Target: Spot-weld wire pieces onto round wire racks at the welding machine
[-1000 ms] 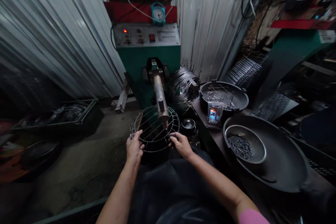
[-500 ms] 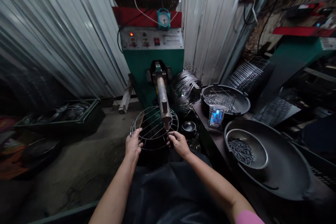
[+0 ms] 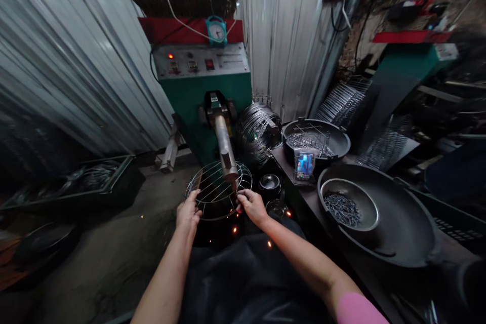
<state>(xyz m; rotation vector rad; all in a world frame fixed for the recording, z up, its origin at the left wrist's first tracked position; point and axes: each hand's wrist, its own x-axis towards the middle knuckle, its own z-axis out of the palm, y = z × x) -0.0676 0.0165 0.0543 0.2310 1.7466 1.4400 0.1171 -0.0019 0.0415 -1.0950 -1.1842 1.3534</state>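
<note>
A round wire rack [image 3: 205, 186] with parallel bars and a second ring below lies under the arm of a green spot welder [image 3: 227, 154]. At its near left rim, my left hand [image 3: 189, 212] is closed with fingers and thumb around the wire. My right hand [image 3: 253, 207] pinches close to the welder's pointed tip, at the rack's right edge; whatever sits between those fingertips is too small to make out. Orange sparks [image 3: 235, 230] fly below and to the right of the tip.
To the right, a large black pan [image 3: 408, 217] holds a metal bowl [image 3: 374, 207] of small bent wire pieces. Behind it stand a lit phone [image 3: 305, 165] and another pan [image 3: 339, 144] with wire parts. Wire rings [image 3: 258, 124] hang beside the welder. A green crate [image 3: 114, 177] is left.
Sparks have appeared around the welder tip and my right forearm. The view has shifted slightly. Both hands keep their places at the rack.
</note>
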